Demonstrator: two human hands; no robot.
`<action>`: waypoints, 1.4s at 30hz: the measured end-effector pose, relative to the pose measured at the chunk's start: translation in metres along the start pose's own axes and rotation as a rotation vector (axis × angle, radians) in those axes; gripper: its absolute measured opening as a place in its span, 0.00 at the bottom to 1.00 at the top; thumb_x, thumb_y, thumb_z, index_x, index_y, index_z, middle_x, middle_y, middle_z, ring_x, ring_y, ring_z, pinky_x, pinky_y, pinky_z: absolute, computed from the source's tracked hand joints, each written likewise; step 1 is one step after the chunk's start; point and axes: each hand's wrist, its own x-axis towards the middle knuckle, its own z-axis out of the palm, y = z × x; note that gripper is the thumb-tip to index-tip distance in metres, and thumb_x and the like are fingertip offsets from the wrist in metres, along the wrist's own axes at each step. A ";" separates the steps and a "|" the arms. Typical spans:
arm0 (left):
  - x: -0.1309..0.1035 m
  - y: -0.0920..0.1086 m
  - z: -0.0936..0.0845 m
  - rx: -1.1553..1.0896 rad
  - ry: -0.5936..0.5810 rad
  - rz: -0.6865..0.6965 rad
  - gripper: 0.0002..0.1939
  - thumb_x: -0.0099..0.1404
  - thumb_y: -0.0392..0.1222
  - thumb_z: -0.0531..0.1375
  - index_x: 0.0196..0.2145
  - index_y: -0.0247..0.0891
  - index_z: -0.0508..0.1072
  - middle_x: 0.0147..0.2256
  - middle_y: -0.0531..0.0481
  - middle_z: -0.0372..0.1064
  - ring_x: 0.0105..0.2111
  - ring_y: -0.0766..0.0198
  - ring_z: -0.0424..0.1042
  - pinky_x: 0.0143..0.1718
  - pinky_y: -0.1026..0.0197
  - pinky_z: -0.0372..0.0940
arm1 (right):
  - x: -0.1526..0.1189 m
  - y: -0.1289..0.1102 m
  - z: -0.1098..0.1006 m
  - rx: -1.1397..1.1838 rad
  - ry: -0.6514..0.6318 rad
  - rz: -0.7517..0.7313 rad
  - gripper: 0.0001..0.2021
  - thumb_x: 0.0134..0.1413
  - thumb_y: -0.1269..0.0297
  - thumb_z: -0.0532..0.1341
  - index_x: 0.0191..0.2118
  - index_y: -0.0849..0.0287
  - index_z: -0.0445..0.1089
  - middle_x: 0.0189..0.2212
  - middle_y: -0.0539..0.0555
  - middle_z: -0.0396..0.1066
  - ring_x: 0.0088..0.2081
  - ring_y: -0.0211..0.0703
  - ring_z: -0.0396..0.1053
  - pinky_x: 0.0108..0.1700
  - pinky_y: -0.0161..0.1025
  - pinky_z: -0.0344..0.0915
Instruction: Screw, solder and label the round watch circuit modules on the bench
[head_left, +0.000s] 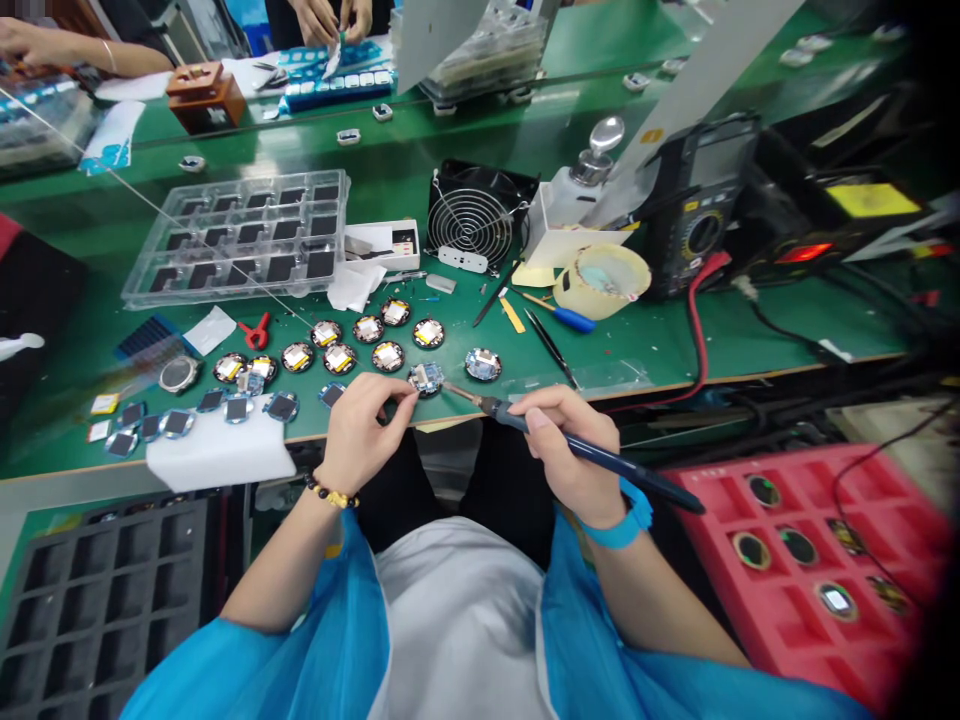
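Observation:
My right hand [574, 450] is closed round the dark blue handle of a soldering iron [600, 455]. The iron's metal tip points left and reaches the right side of a small round circuit board [426, 378] near the table's front edge. My left hand [367, 425] has thumb and forefinger pinched together at the left edge of that board, and the fingertips partly cover the edge. Another round board [483, 364] lies to the right. Behind and to the left sit several round boards with white and yellow parts [340, 358]. A board with a dark square [331, 394] lies beside my left hand.
At the back are a clear compartment tray [240, 240], a fan [476, 215], a tape roll [604, 278] and a multimeter [697, 215]. Tweezers [551, 348] lie to the right. Red [810, 560] and black [105, 590] trays flank my lap. Co-workers' hands [334, 20] show across the table.

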 end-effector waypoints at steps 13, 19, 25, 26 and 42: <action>0.034 -0.002 -0.018 0.003 -0.254 0.195 0.28 0.72 0.30 0.56 0.67 0.43 0.65 0.65 0.43 0.69 0.65 0.53 0.68 0.68 0.45 0.64 | 0.003 -0.005 -0.003 -0.052 0.019 -0.029 0.09 0.70 0.59 0.59 0.40 0.55 0.75 0.17 0.44 0.64 0.18 0.36 0.60 0.24 0.36 0.55; 0.041 -0.005 -0.016 0.025 -0.355 0.188 0.25 0.73 0.35 0.58 0.66 0.42 0.67 0.58 0.41 0.74 0.57 0.51 0.73 0.63 0.43 0.68 | 0.000 -0.003 -0.008 -0.046 0.039 -0.020 0.10 0.70 0.57 0.60 0.40 0.55 0.75 0.17 0.45 0.64 0.18 0.37 0.60 0.25 0.37 0.56; 0.047 -0.006 -0.019 0.062 -0.384 0.196 0.25 0.74 0.40 0.61 0.66 0.43 0.67 0.61 0.40 0.70 0.61 0.49 0.70 0.63 0.44 0.67 | -0.002 0.001 -0.012 -0.016 0.061 -0.014 0.09 0.71 0.59 0.60 0.41 0.54 0.76 0.18 0.45 0.64 0.19 0.37 0.61 0.24 0.38 0.54; 0.048 -0.007 -0.019 0.063 -0.395 0.204 0.25 0.74 0.41 0.61 0.67 0.43 0.67 0.61 0.40 0.71 0.61 0.49 0.70 0.63 0.44 0.67 | -0.002 0.001 -0.013 -0.013 0.064 -0.018 0.08 0.71 0.60 0.60 0.41 0.54 0.76 0.18 0.45 0.64 0.19 0.37 0.61 0.24 0.38 0.54; 0.013 0.001 0.002 0.090 -0.110 0.016 0.20 0.72 0.45 0.66 0.59 0.45 0.72 0.56 0.45 0.76 0.56 0.54 0.77 0.56 0.53 0.74 | 0.004 -0.013 -0.002 -0.063 0.027 -0.067 0.07 0.67 0.64 0.59 0.39 0.55 0.74 0.17 0.44 0.65 0.18 0.36 0.60 0.23 0.36 0.56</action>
